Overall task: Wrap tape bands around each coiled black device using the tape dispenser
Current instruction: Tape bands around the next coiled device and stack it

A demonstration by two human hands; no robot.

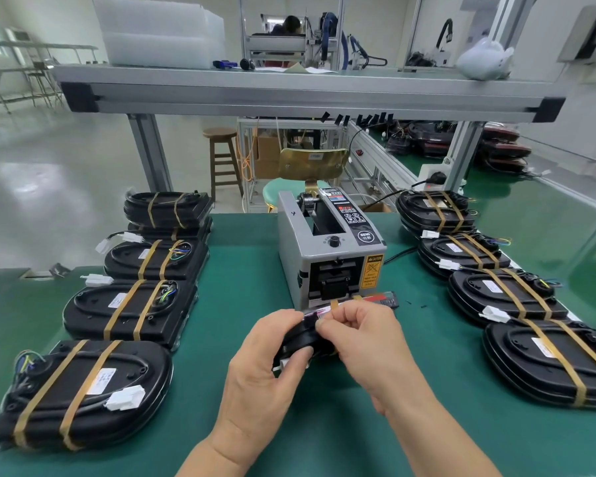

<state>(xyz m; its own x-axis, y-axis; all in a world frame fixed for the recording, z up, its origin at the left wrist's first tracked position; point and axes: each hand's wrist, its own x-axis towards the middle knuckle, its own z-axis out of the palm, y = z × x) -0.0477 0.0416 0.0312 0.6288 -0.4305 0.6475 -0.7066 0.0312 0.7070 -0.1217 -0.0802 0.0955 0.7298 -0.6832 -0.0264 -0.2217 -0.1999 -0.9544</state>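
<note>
Green matting covers a factory bench (241, 256) beneath an aluminium overhead shelf (289, 94), with pale workshop floor beyond. A grey box-shaped tape dispenser (327, 249) stands mid-bench with its outlet facing the near edge, probably so that each cut strip comes out just above the working hands.

Along the left edge lies a row of flat black banded devices (90, 311), each crossed by two tan tape bands. A matching banded row (503, 294) runs along the right edge. Judging by their bands, both rows look finished and are parked at the sides to keep the centre free for work.

Between the dispenser and the near edge, both hands hold one black coiled device (303, 339). It is turned edge-on to the camera and seemingly raised off the matting, presumably so that tape can pass around it.

The left hand (265, 373) grips it from the left, thumb on top and fingers curled underneath beside a white plug (283, 364). The right hand (369, 342) comes in from the right with its fingers curled. Its thumb and forefinger appear to pinch a short strip of tan tape (334, 304) at the device's upper edge. The fingers hide how much of that strip is already stuck down.
</note>
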